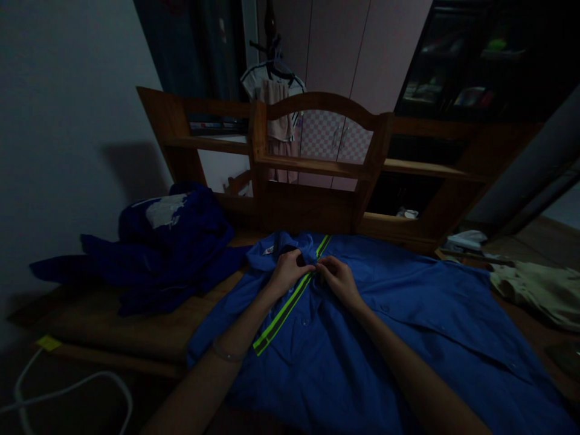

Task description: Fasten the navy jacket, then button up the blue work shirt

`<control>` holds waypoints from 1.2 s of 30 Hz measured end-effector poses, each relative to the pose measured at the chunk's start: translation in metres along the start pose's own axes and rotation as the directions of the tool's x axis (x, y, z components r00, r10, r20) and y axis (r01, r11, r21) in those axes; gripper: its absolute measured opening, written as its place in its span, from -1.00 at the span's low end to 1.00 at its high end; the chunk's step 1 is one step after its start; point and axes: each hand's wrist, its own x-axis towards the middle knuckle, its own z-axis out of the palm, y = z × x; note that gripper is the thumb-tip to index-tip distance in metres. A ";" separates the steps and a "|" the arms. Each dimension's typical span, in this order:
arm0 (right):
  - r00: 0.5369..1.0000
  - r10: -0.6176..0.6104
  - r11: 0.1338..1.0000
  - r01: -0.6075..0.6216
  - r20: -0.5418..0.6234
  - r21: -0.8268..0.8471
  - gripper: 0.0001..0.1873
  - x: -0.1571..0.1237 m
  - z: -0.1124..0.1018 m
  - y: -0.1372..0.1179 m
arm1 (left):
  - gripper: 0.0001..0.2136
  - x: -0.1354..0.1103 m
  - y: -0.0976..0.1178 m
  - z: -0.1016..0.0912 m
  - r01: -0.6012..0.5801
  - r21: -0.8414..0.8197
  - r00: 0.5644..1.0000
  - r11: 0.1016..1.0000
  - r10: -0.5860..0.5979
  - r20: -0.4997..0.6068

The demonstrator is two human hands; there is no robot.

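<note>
Collared blue cloth garment (pixel 333 353) with yellow-green-edged stripe lies on brown wood-edged surface (pixel 131 338), left hand (pixel 286 270) and right hand (pixel 339 281) pinching its front at the stripe; crumpled dark-blue garment (pixel 181 254) left of it, brown wooden shelf unit (pixel 312 208) behind it.

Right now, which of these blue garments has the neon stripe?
The lighter blue garment, spread out under your left hand and right hand: its yellow-green stripe shows. The darker blue garment, bunched near the wall, shows none.

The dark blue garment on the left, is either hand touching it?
No, the left hand and right hand are both on the neon-striped blue work shirt.
</note>
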 end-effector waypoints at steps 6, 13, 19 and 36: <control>0.999 0.033 0.997 -0.031 -0.026 0.076 -0.69 0.005 0.001 0.004 | -0.68 -0.001 0.005 0.001 -0.064 -0.001 0.998 0.998 0.064 -0.023; 0.996 0.087 0.983 -0.084 -0.009 0.165 -0.67 0.006 0.002 0.004 | -0.63 0.000 0.002 0.003 -0.021 -0.044 0.999 0.999 0.020 -0.029; 0.993 0.119 0.977 -0.115 -0.009 0.182 -0.60 0.007 0.004 0.005 | -0.60 -0.001 -0.005 0.007 0.211 -0.342 0.977 0.916 -0.193 0.086; 0.992 0.126 0.967 -0.129 0.028 0.222 -0.57 0.009 0.005 0.009 | -0.73 -0.004 0.000 0.010 0.065 -0.129 0.998 0.990 -0.066 -0.009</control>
